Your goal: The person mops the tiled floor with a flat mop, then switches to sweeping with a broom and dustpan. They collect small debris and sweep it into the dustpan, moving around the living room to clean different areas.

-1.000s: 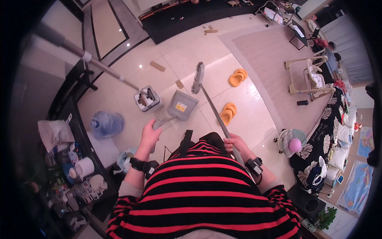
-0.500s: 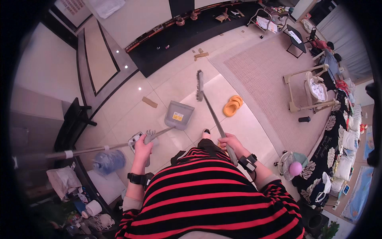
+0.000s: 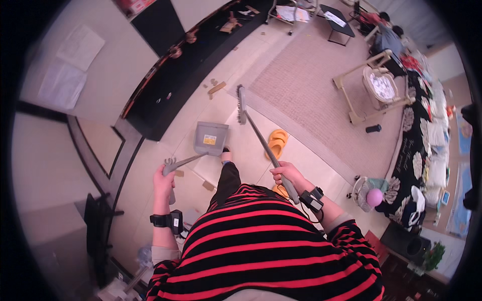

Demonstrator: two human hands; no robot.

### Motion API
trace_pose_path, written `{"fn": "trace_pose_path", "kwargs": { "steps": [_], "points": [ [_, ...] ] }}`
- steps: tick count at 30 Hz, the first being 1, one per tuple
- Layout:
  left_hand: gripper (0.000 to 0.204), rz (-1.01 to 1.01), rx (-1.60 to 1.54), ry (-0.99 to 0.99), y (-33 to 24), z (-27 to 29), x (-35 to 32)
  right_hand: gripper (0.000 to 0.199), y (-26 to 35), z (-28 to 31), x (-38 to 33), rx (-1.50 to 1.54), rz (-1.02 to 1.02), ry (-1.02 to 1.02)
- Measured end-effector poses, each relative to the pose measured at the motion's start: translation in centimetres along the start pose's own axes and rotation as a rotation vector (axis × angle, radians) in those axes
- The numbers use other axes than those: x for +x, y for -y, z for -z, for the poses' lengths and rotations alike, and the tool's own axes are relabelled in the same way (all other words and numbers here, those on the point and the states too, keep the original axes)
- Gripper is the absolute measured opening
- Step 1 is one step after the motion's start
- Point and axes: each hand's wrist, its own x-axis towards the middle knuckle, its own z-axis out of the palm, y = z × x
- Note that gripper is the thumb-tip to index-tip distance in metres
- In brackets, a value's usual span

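My left hand (image 3: pixel 163 183) is closed round the handle of a grey dustpan (image 3: pixel 216 131), whose pan is held out ahead of me, open side away. A toothed comb edge stands up from the handle beside my fingers. In my right hand (image 3: pixel 290 176) is the shaft of a grey broom (image 3: pixel 257 136). Its bristle head (image 3: pixel 242 104) is out ahead, right of the pan and apart from it. Scraps of brown cardboard (image 3: pixel 217 88) lie on the tiles beyond both tools. Another cardboard scrap (image 3: pixel 208 185) is near my left leg.
Orange clogs (image 3: pixel 276 144) lie right of the broom shaft. A long black cabinet (image 3: pixel 170 75) runs along the far left. To the right are a rug (image 3: pixel 306 83), a baby walker chair (image 3: pixel 376 85), a wheeled basket with a pink ball (image 3: pixel 374 197) and a patterned sofa (image 3: pixel 419 150).
I have stepped forward and my view has turned; my left leg now shows. Dustpan and broom have come along, closer to the far cardboard scraps. Both hands keep their hold.
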Motion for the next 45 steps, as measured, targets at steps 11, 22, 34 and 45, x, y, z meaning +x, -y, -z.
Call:
{"fn": "trace_pose_path", "kwargs": {
  "steps": [11, 22, 34, 45],
  "points": [
    [0.044, -0.082, 0.149, 0.134, -12.4, -2.4, 23.1, 0.02, 12.7, -5.0, 10.9, 0.038, 0.054, -0.247],
    [0.049, -0.036, 0.186, 0.177, -19.4, -3.0, 35.4, 0.02, 32.4, -5.5, 24.7, -0.172, 0.201, -0.332],
    [0.043, 0.259, 0.161, -0.087, -26.6, -12.1, 42.3, 0.025, 61.1, 4.5, 49.9, -0.009, 0.19, -0.356],
    [0.043, 0.453, 0.078, -0.387, -31.0, -19.4, 45.7, 0.038, 83.5, 15.8, 74.5, -0.71, 0.233, -0.52]
  ]
}}
